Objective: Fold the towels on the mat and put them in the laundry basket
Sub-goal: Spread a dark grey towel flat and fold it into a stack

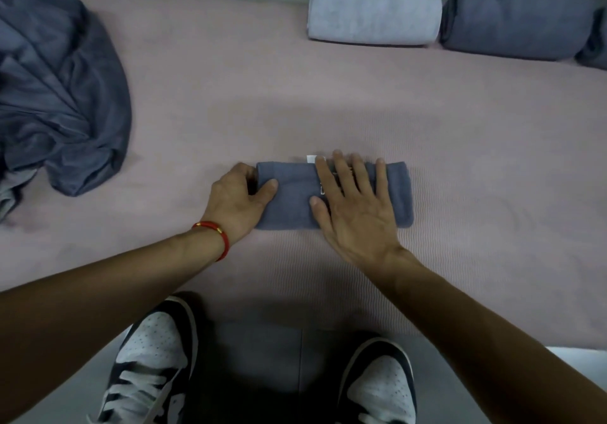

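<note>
My left hand (237,197) grips the folded towel's (394,193) left end, its long axis running across the mat (230,95), while my right hand (353,203) presses flat on it.

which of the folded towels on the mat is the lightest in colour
The pale lavender folded towel at the far edge of the mat; the one beside it and the one under the hands are darker blue-grey.

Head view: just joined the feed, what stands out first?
Both hands sit on a folded dark blue towel mid-mat: the left hand grips its left end, the right hand presses flat on top. A crumpled pile lies far left; two folded towels, light and dark, sit top right.
</note>
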Available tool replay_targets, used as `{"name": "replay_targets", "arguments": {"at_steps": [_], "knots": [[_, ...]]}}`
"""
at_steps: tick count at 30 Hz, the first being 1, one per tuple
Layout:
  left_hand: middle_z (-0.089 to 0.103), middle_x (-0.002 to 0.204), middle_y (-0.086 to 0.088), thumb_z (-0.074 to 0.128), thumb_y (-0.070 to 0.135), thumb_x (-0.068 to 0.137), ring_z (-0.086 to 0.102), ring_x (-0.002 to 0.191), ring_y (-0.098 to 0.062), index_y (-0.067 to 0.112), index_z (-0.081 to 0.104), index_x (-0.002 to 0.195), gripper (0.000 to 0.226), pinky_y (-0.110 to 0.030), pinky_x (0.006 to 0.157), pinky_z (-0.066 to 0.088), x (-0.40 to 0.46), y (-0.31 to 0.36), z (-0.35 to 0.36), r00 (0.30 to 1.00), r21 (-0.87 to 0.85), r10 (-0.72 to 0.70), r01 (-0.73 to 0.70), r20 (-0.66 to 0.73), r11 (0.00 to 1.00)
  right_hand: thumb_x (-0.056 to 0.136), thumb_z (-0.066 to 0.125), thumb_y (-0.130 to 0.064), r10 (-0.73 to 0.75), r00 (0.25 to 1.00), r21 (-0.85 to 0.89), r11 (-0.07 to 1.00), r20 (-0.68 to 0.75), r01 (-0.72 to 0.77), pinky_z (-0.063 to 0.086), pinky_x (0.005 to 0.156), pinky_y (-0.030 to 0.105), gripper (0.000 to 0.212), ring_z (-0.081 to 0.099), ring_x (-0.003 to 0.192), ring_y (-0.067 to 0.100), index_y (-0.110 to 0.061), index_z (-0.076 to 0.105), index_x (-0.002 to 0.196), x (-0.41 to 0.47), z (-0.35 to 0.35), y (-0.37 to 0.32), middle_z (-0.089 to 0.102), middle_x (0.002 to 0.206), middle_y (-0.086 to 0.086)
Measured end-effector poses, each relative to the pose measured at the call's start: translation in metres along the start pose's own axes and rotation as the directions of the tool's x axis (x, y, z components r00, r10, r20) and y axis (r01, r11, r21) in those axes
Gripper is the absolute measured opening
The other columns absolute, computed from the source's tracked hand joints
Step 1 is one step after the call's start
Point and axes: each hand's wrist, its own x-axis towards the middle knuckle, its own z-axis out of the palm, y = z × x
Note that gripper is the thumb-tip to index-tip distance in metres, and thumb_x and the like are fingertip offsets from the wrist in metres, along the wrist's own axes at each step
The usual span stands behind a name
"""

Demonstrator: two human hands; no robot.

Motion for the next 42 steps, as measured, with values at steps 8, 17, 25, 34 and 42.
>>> {"name": "replay_targets", "arguments": {"at_steps": [8, 17, 25, 34, 42], "knots": [[0.035, 0.157, -0.007, 0.030, 0.053, 0.104, 0.030, 0.146, -0.026, 0.011, 0.029, 0.155, 0.066, -0.047, 0.120, 0.027, 0.004, -0.011, 0.008, 0.784, 0.396, 0.528, -0.620, 0.327, 0.677, 0.104, 0.010, -0.055, -0.061, 0.998, 0.058, 0.996, -0.028, 0.063, 0.009, 0.123, 0.059, 0.069, 0.020, 0.154, 0.031, -0.019, 0.024, 0.161, 0.008, 0.003, 0.012, 0.026, 0.166, 0.009], [0.015, 0.166, -0.005, 0.019, 0.047, 0.106, 0.016, 0.150, -0.029, 0.027, 0.020, 0.160, 0.058, -0.046, 0.122, 0.024, 0.004, -0.018, 0.008, 0.797, 0.404, 0.521, -0.604, 0.307, 0.687, 0.107, 0.011, -0.048, 0.315, 0.944, 0.321, 0.908, -0.096, -0.270, 0.008, 0.125, 0.056, 0.062, 0.004, 0.157, 0.021, -0.020, 0.021, 0.161, -0.015, 0.010, 0.035, 0.013, 0.169, -0.001], [0.065, 0.112, 0.000, 0.064, 0.018, 0.092, 0.061, 0.100, -0.021, 0.024, 0.054, 0.136, 0.045, -0.027, 0.089, 0.047, -0.003, 0.004, -0.001, 0.998, -0.007, 0.042, -0.042, 0.044, 0.999, 0.103, 0.056, -0.029, 0.517, 0.855, 0.522, 0.742, -0.046, -0.421, 0.049, 0.101, 0.042, 0.045, 0.061, 0.120, 0.032, -0.014, 0.051, 0.145, -0.015, -0.018, 0.051, 0.061, 0.135, 0.014], [0.073, 0.098, -0.017, 0.086, 0.005, 0.073, 0.072, 0.091, -0.030, -0.003, 0.070, 0.101, 0.033, -0.046, 0.085, 0.060, 0.031, 0.014, -0.018, 0.904, -0.208, -0.322, 0.385, 0.282, 0.899, 0.092, 0.072, -0.039, 0.571, 0.747, 0.523, 0.545, 0.342, -0.656, 0.047, 0.078, 0.033, 0.054, 0.064, 0.109, 0.034, 0.002, 0.058, 0.125, 0.009, -0.044, 0.070, 0.066, 0.121, 0.019], [0.075, 0.101, -0.016, 0.085, 0.005, 0.073, 0.072, 0.098, -0.029, 0.003, 0.074, 0.102, 0.031, -0.046, 0.090, 0.059, 0.030, 0.007, -0.022, 0.885, -0.252, -0.285, 0.390, 0.369, 0.885, 0.087, 0.079, -0.030, 0.480, 0.726, 0.716, 0.249, 0.493, -0.652, 0.046, 0.056, 0.018, 0.044, 0.063, 0.081, 0.017, 0.000, 0.067, 0.117, 0.004, -0.047, 0.082, 0.068, 0.097, 0.005]]}}
